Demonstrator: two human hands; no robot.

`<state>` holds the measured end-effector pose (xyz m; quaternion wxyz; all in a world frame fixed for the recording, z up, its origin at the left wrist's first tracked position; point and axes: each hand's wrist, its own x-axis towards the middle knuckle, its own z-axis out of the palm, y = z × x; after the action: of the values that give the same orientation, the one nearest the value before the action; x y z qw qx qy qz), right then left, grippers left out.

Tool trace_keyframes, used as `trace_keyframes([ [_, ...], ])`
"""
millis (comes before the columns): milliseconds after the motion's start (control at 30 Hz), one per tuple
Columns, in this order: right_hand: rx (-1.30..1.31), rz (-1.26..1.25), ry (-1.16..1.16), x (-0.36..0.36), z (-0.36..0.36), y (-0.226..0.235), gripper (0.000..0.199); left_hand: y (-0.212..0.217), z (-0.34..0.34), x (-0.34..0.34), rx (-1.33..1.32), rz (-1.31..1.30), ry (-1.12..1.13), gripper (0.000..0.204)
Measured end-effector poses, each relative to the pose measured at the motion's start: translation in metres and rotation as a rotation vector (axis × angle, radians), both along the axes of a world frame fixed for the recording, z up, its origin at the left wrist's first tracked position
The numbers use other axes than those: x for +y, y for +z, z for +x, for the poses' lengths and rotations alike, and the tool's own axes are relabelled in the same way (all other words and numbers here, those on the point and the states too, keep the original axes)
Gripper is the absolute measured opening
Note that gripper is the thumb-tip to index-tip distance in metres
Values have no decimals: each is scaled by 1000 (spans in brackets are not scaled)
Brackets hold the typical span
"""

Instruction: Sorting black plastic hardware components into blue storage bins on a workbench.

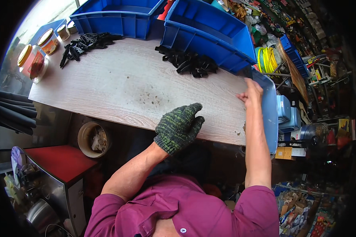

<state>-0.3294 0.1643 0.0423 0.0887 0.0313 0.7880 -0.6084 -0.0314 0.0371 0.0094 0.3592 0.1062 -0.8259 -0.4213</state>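
— At the table's (118, 85) right edge, what's the bare right hand (252, 91) doing?
— Gripping the pale blue tray's (269, 114) rim.
— And the gloved left hand (179, 125)?
— Loosely curled, empty, over the near edge at lower centre; bare tabletop lies beyond.

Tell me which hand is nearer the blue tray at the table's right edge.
Right. The bare right hand touches the blue tray at its rim. The gloved left hand rests on the table, apart from the tray.

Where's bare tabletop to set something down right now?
Bare tabletop runs between the left pile of black pieces and the gloved left hand. Crowded: jars far left, blue crates and second black pile at back.
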Motion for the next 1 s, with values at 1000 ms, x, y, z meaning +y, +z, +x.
trace_keyframes([
  [1000, 52, 117, 437, -58, 90, -9, 26, 2, 0, 4, -16, 89, 17, 34],
])
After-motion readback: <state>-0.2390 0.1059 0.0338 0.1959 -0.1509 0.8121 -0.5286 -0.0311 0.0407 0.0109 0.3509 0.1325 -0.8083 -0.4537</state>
